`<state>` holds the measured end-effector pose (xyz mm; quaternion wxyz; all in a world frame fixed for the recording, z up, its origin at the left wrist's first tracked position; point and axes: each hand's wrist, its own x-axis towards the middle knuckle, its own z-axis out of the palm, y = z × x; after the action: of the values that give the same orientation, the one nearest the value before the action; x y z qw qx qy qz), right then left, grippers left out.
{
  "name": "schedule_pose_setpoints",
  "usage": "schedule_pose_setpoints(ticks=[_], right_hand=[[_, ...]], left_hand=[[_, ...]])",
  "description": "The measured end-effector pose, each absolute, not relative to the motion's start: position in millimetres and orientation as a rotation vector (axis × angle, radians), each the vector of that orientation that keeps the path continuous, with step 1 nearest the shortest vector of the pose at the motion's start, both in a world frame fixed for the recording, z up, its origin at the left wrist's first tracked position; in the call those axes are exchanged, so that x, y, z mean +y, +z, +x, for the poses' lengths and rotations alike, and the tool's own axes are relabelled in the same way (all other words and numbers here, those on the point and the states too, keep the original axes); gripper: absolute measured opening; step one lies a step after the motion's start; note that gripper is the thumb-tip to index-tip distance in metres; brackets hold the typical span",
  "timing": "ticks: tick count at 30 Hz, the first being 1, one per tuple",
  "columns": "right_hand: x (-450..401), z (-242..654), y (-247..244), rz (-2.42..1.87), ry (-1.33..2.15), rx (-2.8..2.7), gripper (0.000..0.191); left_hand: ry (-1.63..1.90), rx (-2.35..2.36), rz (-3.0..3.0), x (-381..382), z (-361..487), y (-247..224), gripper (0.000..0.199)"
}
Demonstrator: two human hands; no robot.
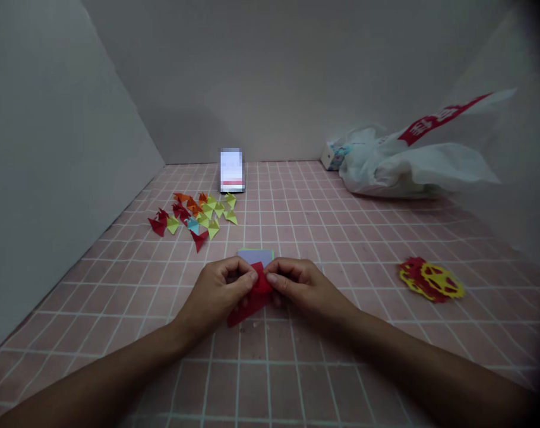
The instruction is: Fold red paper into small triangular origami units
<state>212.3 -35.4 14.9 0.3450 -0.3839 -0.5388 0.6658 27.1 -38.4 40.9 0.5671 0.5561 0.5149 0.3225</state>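
While both forearms slant inward from the near side, left hand (225, 291) and right hand (296, 279) are close together, thumbs on top, fingers curled, pinching the red paper (261, 285). Paper sits between them over the gridded tabletop (314, 386). Well right of red paper: red and yellow cutouts (443, 280). Just beyond it: pale paper stack (256, 255). Beyond it, leftward: folded paper birds (201, 240). Farther past it, rightward: white plastic bag (385, 172); straight past: lit phone (231, 169), screen pixelated.
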Motion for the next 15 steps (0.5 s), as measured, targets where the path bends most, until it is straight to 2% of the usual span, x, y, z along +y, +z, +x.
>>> schedule_pose_setpoints(ticks=[15], right_hand=[[-32.6,212.5,15.1,-0.877,1.715,-1.356,0.018]], left_hand=[[0.802,1.204,1.353,-35.5,26.5,40.1,0.023]])
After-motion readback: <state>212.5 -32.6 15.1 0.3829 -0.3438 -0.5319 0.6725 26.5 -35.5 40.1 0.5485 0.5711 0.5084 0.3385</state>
